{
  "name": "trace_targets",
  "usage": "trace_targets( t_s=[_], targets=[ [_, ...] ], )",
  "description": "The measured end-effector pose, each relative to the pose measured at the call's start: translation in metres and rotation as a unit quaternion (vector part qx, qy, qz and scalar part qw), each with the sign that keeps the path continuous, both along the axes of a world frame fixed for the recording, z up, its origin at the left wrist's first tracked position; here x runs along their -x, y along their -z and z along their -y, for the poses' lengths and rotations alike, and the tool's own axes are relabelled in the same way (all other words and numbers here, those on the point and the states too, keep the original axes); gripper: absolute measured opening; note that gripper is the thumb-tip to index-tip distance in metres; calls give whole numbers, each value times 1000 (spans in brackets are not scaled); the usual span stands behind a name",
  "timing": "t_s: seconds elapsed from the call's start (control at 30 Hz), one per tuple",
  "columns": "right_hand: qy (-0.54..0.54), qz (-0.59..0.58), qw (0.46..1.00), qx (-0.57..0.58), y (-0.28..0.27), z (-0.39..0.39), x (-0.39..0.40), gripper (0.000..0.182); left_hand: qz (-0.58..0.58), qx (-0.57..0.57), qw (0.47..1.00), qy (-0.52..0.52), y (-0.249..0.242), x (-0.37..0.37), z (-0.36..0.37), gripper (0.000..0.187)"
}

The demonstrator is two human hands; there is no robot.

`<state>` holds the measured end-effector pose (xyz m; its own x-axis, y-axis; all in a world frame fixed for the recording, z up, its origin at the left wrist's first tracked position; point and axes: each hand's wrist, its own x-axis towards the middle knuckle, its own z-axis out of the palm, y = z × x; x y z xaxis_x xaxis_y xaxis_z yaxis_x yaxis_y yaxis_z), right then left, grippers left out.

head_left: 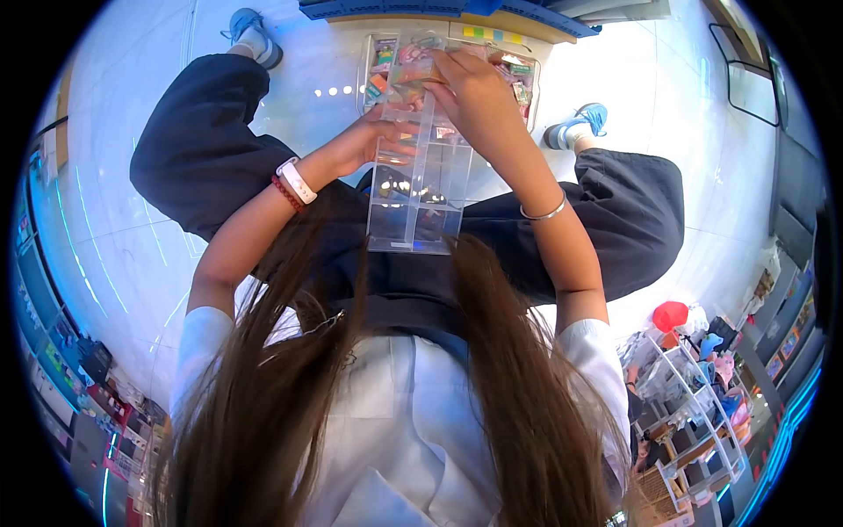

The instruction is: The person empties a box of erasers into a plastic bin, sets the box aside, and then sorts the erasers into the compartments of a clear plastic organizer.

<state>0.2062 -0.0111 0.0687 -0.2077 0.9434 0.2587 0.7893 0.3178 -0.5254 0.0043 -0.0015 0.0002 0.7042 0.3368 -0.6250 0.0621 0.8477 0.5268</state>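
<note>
A tall clear plastic compartment box (417, 206) stands between my legs, its near end close to my lap. My left hand (382, 140) holds the box from its left side, and its fingers show through the clear wall. At the far end of the box, my right hand (474, 83) pinches a small colourful packet (417, 72) between thumb and fingers. The packet's print is too blurred to read. Beyond the hands, a clear tray (536, 88) on the floor holds several small colourful packets, partly hidden by my right hand and the box.
A blue shelf edge (386, 9) runs along the far side, just behind the tray. Glossy white floor tiles (320, 114) lie around my legs. Behind me on the right, a white wire rack (694, 395) holds assorted goods. Shelves (44, 307) line the left.
</note>
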Motion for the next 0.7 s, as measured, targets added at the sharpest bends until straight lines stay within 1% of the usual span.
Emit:
trace_targets(
  t_s=[0.13,0.23,0.33,0.4,0.43,0.5,0.53,0.57,0.6,0.63,0.7],
  targets=[
    [-37,33,999,6,6,0,1,35,-6,17,1000,2,1,2,0,56],
    [-47,36,998,26,21,1,11,39,-1,10,1000,10,0,0,-1,56],
    [-28,20,999,-4,30,4,21,43,7,4,1000,5,5,0,2,56],
    [-7,40,997,-62,28,-1,21,47,14,3,1000,-2,6,1,1,56],
    [-6,41,997,-60,25,-2,16,47,9,3,1000,2,5,1,0,57],
    [36,-40,996,-73,10,-10,2,50,3,3,1000,4,8,6,-4,57],
    [80,-70,991,-80,-3,-15,-6,40,20,9,1000,-2,14,11,-8,57],
    [123,-85,986,-67,-17,-17,-13,35,37,15,999,-8,18,16,-10,57],
    [167,-100,979,-54,-27,-16,-22,30,48,17,998,-41,10,20,-13,53],
    [161,-5,978,-131,-22,-21,-40,29,48,18,998,-37,7,24,-18,53],
    [174,-63,982,-26,7,-26,-70,32,56,-7,996,-72,2,37,-29,53]
  ],
)
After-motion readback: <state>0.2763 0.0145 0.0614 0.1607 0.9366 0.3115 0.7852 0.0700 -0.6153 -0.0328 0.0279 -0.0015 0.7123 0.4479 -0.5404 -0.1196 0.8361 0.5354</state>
